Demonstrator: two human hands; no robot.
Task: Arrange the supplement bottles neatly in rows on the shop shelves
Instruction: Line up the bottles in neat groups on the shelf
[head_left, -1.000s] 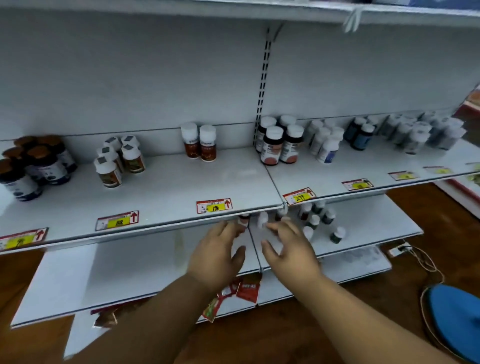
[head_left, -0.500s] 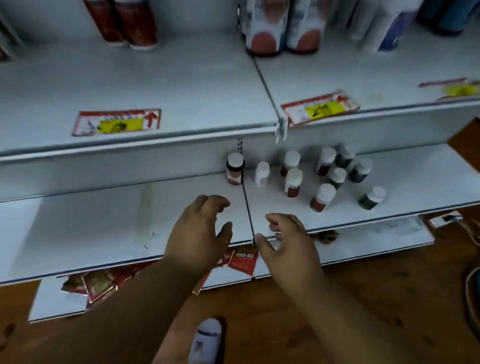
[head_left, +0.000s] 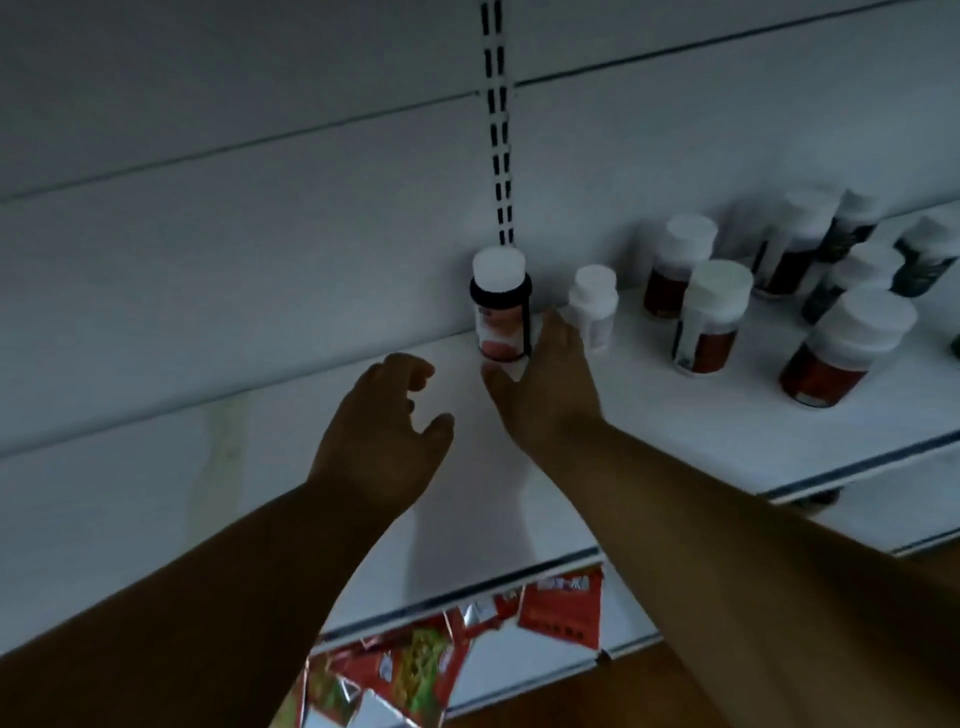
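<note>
Low shelf, dim light. The right hand (head_left: 545, 395) is spread open around the base of a white-capped bottle with a black collar and red-and-white label (head_left: 500, 312); the index finger lies up its right side and the thumb sits in front of its foot. Contact at the finger looks likely, but the grip is not yet closed on it. The left hand (head_left: 382, 436) is held just left of it, fingers loosely curled and apart, holding nothing; it is judged to be kept ready to steady or receive.

The bottle stands upright at the very back of the white metal shelf (head_left: 675, 431), against the back panel and directly below the slotted upright (head_left: 497, 124), at the seam between two shelf boards. It is set off from the others, which probably explains why it is reached for first.

Just to its right stands a small all-white plastic bottle (head_left: 593, 306). Further right, a loose cluster of white-capped bottles with dark red labels (head_left: 709, 322) and darker ones behind stands in no clear rows. Labels are blurred; text cannot be read.

Red foil sachets (head_left: 561, 608) lie on the shelf below.
</note>
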